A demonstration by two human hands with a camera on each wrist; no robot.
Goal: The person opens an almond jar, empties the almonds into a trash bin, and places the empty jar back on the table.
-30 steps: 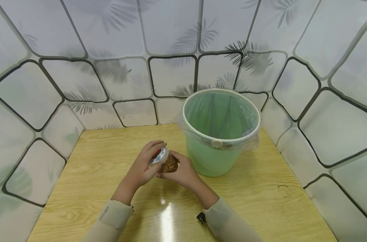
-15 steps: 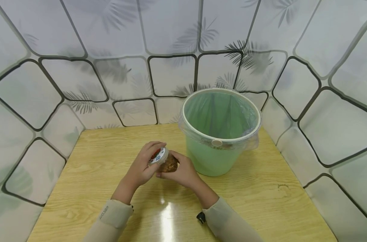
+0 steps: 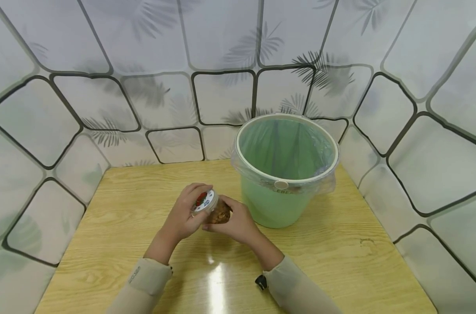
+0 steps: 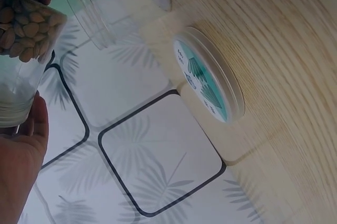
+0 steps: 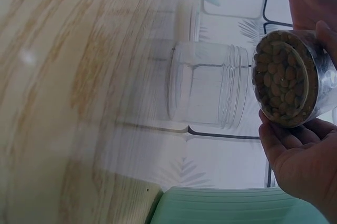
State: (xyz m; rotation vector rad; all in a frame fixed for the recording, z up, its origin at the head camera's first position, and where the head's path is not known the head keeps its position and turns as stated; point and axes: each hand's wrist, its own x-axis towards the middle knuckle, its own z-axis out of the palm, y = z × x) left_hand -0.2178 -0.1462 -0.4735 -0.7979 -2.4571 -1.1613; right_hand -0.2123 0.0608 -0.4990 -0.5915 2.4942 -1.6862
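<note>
Left of a green bucket (image 3: 277, 211), its plastic liner (image 3: 327, 185) folded over the rim, a jar (image 3: 220, 213) tilted above the worktop (image 3: 340, 257). The left hand (image 3: 186, 213) gripped its red-and-white lid (image 3: 204, 201); the right hand (image 3: 239, 221) clasped its body. The wrist views showed almonds (image 5: 280, 79) inside, a transparent container (image 5: 208, 84) upright nearby and a teal-printed cap (image 4: 202, 79) lying face up.
</note>
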